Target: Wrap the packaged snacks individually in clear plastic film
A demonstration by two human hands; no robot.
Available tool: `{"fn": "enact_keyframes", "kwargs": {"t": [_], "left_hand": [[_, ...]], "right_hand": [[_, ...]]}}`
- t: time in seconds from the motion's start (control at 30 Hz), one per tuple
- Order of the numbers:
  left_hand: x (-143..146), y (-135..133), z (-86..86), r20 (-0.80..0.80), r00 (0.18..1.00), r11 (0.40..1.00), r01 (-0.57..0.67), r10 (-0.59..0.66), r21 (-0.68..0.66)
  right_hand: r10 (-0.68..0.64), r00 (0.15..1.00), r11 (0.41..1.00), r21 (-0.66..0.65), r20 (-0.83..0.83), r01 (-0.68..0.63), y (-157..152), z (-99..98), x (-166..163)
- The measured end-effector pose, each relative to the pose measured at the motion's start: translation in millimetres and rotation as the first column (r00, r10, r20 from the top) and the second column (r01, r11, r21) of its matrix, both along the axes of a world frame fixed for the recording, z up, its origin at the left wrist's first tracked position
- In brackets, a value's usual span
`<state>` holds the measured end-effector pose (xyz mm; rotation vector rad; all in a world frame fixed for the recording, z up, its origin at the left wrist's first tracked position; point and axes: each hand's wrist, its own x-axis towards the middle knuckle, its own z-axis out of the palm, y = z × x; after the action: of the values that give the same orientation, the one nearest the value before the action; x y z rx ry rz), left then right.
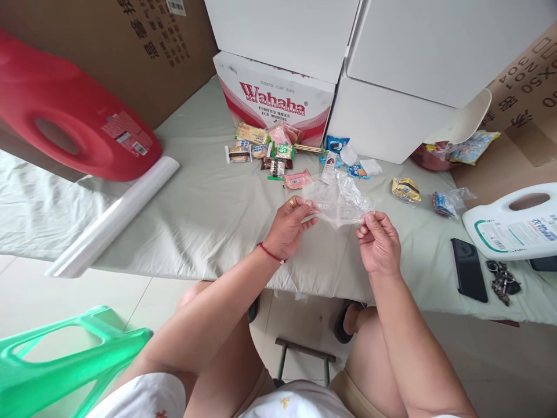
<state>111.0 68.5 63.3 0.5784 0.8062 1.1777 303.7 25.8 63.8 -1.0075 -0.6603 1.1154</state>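
Note:
A clear plastic bag (338,200) is stretched between my two hands, above the near part of the cloth-covered table (183,226). My left hand (290,223), with a red cord on its wrist, pinches the bag's left side. The right side is pinched by my right hand (379,238). Just beyond the bag lie a pink wrapped snack (297,179), a blue snack packet (358,170) and a white packet with a brown picture (329,165). Several other wrapped snacks (252,133) are heaped farther back on the left. Whether the bag is empty is hard to make out.
A Wahaha water carton (274,98) and white boxes (383,116) stand at the back. Left are a red jug (82,116) and a plastic film roll (117,215). Right are a yellow packet (406,190), white detergent bottle (513,223), phone (469,270) and keys (503,281).

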Motion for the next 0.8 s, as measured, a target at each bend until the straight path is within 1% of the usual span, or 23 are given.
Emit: {"fn": "enact_keyframes", "kwargs": {"t": [0.1,0.17,0.27,0.33,0.4,0.47,0.53,0.6,0.67,0.73,0.8], "left_hand": [[-7,8,1.4,0.059,0.997,0.998,-0.056,0.057,-0.02],[-13,15,1.7,0.09,0.991,0.995,-0.094,0.096,-0.026],[-21,24,2.7,0.082,0.985,0.988,-0.154,0.153,0.007],[-23,26,3.8,0.033,0.98,0.977,-0.2,0.198,0.074],[-21,25,4.3,-0.009,0.969,0.957,-0.243,0.248,0.157],[-16,20,3.3,-0.036,0.96,0.937,-0.261,0.277,0.231],[-9,13,0.7,-0.074,0.962,0.927,-0.23,0.262,0.295],[-4,6,-2.0,-0.133,0.966,0.923,-0.163,0.22,0.349],[0,0,-3.1,-0.191,0.966,0.921,-0.091,0.175,0.38],[1,-2,-1.5,-0.205,0.969,0.928,-0.05,0.134,0.37],[-1,-2,1.7,-0.16,0.98,0.948,-0.062,0.117,0.313]], "right_hand": [[-0.026,0.999,1.0,0.004,0.031,0.025,-3,-0.1,2],[-0.008,0.996,1.0,-0.007,0.089,0.009,-7,-3.1,2],[0.106,0.962,0.993,-0.073,0.253,-0.091,-12,-10.0,0],[0.144,0.927,0.987,-0.122,0.346,-0.108,-12,-12.5,3],[0.079,0.931,0.993,-0.108,0.357,-0.042,-11,-11.2,8],[-0.002,0.943,0.999,-0.036,0.334,0.015,-8,-7.3,12],[0.007,0.923,0.999,0.036,0.384,-0.023,-6,-4.2,14],[0.029,0.877,0.996,0.06,0.48,-0.065,-4,-4.2,13],[-0.008,0.854,0.999,0.043,0.52,-0.017,-1,-6.9,12],[-0.078,0.881,0.997,0.01,0.467,0.083,3,-9.4,15],[-0.121,0.927,0.988,-0.043,0.356,0.146,8,-9.8,22]]}}
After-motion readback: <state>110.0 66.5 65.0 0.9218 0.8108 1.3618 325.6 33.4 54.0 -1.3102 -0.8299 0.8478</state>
